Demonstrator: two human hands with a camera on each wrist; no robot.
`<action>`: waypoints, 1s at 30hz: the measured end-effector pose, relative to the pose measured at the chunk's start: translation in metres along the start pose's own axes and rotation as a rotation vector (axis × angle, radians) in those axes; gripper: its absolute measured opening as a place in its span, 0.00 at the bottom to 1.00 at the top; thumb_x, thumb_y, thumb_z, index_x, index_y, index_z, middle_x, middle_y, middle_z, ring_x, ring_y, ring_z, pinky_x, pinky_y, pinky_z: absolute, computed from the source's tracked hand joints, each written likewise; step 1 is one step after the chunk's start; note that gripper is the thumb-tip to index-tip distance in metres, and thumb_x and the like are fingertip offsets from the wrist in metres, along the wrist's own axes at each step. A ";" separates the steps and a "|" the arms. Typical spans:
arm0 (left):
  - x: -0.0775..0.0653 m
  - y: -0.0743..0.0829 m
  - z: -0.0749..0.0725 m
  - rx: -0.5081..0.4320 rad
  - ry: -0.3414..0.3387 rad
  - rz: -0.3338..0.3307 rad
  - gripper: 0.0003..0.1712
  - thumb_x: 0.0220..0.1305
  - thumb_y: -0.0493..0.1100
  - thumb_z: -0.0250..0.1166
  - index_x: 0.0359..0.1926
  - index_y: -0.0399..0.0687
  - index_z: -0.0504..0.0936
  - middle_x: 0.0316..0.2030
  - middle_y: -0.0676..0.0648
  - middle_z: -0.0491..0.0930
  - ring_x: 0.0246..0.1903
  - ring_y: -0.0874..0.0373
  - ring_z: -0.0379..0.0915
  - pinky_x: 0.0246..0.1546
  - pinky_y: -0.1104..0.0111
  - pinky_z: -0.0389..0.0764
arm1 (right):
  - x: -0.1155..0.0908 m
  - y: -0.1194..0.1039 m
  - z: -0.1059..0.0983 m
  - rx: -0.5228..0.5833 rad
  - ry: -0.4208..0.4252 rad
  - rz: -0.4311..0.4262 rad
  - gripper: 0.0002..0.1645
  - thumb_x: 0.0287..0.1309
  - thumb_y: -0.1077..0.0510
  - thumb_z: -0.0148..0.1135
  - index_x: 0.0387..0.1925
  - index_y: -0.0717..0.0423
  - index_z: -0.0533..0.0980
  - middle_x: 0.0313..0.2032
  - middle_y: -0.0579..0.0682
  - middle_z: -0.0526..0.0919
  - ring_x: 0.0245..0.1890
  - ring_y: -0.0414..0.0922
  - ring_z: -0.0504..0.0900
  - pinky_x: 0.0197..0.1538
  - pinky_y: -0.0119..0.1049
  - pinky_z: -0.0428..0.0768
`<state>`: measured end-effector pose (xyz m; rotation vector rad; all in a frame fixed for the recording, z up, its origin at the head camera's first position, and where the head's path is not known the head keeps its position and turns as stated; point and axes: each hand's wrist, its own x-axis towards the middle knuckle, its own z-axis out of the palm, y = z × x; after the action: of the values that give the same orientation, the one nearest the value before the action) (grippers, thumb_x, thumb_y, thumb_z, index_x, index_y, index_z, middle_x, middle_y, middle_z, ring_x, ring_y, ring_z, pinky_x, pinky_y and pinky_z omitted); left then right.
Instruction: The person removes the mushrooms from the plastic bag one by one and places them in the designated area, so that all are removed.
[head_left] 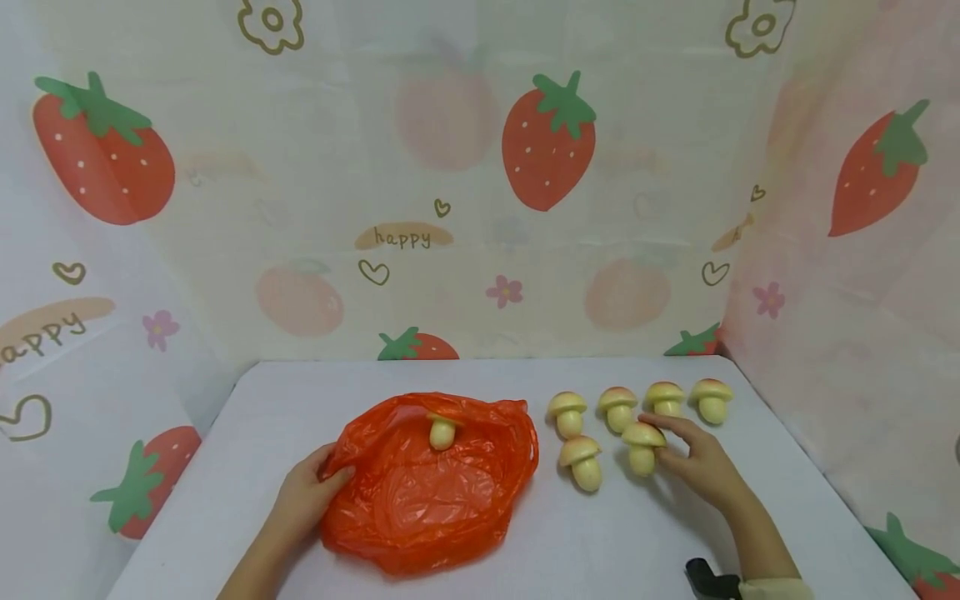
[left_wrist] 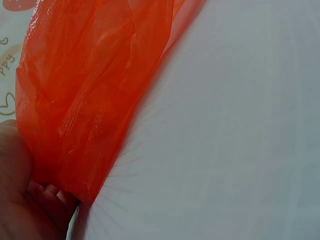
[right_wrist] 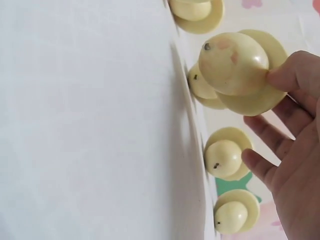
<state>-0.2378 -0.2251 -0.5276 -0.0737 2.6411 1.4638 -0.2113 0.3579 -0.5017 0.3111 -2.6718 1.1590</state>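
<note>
An orange-red plastic bag (head_left: 420, 500) lies on the table with its mouth spread, and a toy mushroom (head_left: 442, 433) with a pale stem is inside near the back rim. My left hand (head_left: 303, 492) grips the bag's left edge, thumb on the inner side. Between the thumb and fingers of my right hand (head_left: 697, 462), a cream toy mushroom with a reddish-topped cap (head_left: 642, 450) is pinched by the cap. The right wrist view shows this mushroom (right_wrist: 232, 65) raised off the table, stem end toward the camera.
Right of the bag stand several more toy mushrooms: one in front (head_left: 582, 463), the others in a back row, such as the leftmost (head_left: 567, 415) and the rightmost (head_left: 712, 402). A black strap piece (head_left: 711, 579) shows by the right sleeve. Strawberry-print cloth (head_left: 480, 183) walls the white table.
</note>
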 end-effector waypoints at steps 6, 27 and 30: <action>0.001 -0.002 0.000 -0.002 0.003 0.005 0.37 0.73 0.52 0.62 0.75 0.42 0.64 0.71 0.36 0.70 0.68 0.40 0.69 0.66 0.46 0.75 | 0.002 0.003 0.001 0.024 -0.016 0.004 0.29 0.63 0.60 0.68 0.65 0.45 0.78 0.63 0.46 0.81 0.67 0.33 0.69 0.64 0.21 0.63; 0.000 -0.003 -0.001 -0.007 0.009 0.032 0.36 0.73 0.50 0.63 0.74 0.41 0.66 0.69 0.36 0.72 0.68 0.40 0.69 0.67 0.46 0.73 | 0.004 0.013 0.005 0.034 -0.041 0.020 0.26 0.66 0.58 0.66 0.65 0.49 0.77 0.64 0.51 0.80 0.68 0.47 0.71 0.70 0.52 0.67; 0.000 -0.003 0.000 -0.003 0.011 0.035 0.36 0.73 0.50 0.63 0.74 0.40 0.66 0.70 0.36 0.71 0.69 0.39 0.68 0.68 0.44 0.72 | 0.004 0.015 0.005 0.048 -0.050 0.025 0.26 0.67 0.58 0.66 0.66 0.48 0.77 0.65 0.52 0.79 0.69 0.57 0.70 0.69 0.63 0.66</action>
<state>-0.2376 -0.2267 -0.5300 -0.0361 2.6621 1.4818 -0.2197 0.3639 -0.5149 0.3195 -2.7011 1.2406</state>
